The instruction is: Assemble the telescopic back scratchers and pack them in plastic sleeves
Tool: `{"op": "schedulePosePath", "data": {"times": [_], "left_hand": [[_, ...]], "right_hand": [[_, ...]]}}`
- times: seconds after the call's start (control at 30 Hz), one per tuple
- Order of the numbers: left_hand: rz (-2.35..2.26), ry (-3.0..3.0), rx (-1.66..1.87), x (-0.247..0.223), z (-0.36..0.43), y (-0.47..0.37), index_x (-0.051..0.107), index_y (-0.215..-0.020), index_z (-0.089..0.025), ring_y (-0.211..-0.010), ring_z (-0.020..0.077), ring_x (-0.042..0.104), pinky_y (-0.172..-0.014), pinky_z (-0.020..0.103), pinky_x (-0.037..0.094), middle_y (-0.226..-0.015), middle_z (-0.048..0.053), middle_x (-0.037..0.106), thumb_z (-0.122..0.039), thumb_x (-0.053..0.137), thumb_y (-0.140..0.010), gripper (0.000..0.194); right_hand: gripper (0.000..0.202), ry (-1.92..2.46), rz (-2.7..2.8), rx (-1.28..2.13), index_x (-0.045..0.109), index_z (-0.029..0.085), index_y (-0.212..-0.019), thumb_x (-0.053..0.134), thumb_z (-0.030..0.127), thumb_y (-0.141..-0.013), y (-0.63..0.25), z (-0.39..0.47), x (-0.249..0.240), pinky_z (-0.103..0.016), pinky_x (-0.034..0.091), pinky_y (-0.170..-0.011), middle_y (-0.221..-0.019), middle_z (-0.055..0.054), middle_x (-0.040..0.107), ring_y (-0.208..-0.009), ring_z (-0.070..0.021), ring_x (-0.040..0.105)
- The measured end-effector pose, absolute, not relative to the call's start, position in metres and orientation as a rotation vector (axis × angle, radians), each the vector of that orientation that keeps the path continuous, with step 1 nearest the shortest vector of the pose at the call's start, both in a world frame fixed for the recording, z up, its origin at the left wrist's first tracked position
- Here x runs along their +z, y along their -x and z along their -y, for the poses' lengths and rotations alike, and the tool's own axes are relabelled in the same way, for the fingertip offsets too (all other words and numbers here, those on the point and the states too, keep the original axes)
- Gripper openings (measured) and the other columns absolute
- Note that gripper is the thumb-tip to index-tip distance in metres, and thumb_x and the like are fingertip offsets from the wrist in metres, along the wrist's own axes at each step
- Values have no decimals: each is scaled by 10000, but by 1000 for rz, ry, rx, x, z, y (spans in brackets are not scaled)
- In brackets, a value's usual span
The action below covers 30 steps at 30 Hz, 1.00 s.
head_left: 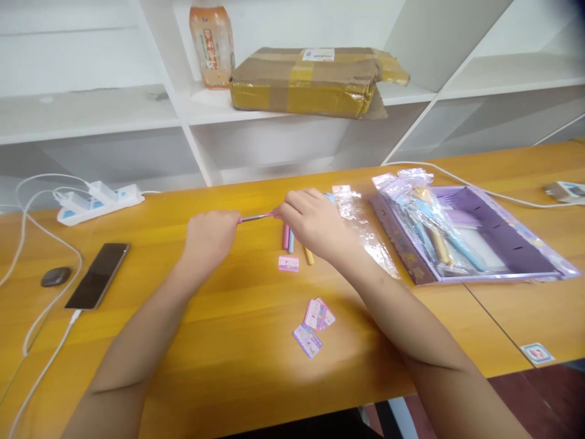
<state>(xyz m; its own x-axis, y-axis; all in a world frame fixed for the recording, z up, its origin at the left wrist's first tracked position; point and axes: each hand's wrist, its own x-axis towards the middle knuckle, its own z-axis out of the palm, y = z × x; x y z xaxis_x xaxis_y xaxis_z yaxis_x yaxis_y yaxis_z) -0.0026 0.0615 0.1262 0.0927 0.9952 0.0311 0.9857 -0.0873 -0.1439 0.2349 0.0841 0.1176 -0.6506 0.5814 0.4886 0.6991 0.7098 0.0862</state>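
Observation:
My left hand point(212, 235) is closed round one end of a slim pen-like stick point(253, 217), which has a silver middle and pink parts at both ends. Fingers of my right hand point(315, 222) pinch its other end, so it lies roughly level between the two fists, above the table. Just below my right hand, a pink stick point(286, 236), a blue stick point(291, 241) and a yellow stick point(309, 255) lie partly hidden by it. A small pink card point(288, 263) rests beside them. Nearer me lie a pink card point(320, 314) and a purple-edged card point(308, 339), touching.
Right of my hand are a clear plastic wrapper point(365, 225) and a purple tray point(521, 244) with bagged sticks point(434, 225). On the left lie a phone point(97, 275), a black mouse-like object point(55, 277) and a power strip point(100, 204). A taped carton point(306, 82) sits on the shelf.

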Motion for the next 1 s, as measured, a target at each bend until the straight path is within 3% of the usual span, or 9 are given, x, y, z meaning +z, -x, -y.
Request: {"op": "schedulePosePath", "data": {"times": [0.17,0.3,0.47,0.67,0.83,1.0], "left_hand": [[2034,2142,26,120,-80,26,783,-964,-249,-794,291,687,-643,359,357,-835,118,744,-218,429,-1027,361],[2033,1934,-58,131,-97,84,764,-909,-227,-847,284,625,-662,353,295,-860,121,706,-223,473,-984,300],[1962,1803,-189,150,-97,141,647,-800,-193,-786,202,409,-667,323,236,-720,42,478,-169,492,-927,202],[2022,1816,-336,151,-94,138,487,-671,-196,-728,187,309,-638,327,184,-666,14,316,-164,515,-899,232],[2002,1845,-288,148,-97,132,528,-676,-205,-711,191,362,-627,328,188,-690,23,397,-231,520,-937,262],[2027,1804,-122,147,-98,118,689,-790,-212,-740,225,536,-634,347,217,-777,69,628,-270,492,-981,280]], "right_hand": [[250,1064,2404,-338,712,221,-962,501,208,-1095,-262,-108,123,-375,396,-858,-934,-84,666,-862,-242,557],[146,1183,2198,-192,736,231,-953,622,263,-1039,-344,-139,132,-362,422,-776,-988,-96,704,-889,-238,615],[77,1345,1930,-236,784,226,-847,827,248,-907,-440,-158,138,-381,481,-768,-865,-122,748,-753,-204,644],[98,1376,1727,-210,822,244,-860,884,176,-825,-451,-147,139,-337,572,-795,-888,-79,764,-795,-183,707],[130,1368,1596,-140,845,235,-941,869,179,-827,-450,-152,133,-296,589,-770,-922,-60,755,-802,-160,702],[229,1236,1330,82,774,197,-914,728,-10,-828,-444,-170,127,-318,602,-763,-887,-86,783,-808,-174,759]]}}
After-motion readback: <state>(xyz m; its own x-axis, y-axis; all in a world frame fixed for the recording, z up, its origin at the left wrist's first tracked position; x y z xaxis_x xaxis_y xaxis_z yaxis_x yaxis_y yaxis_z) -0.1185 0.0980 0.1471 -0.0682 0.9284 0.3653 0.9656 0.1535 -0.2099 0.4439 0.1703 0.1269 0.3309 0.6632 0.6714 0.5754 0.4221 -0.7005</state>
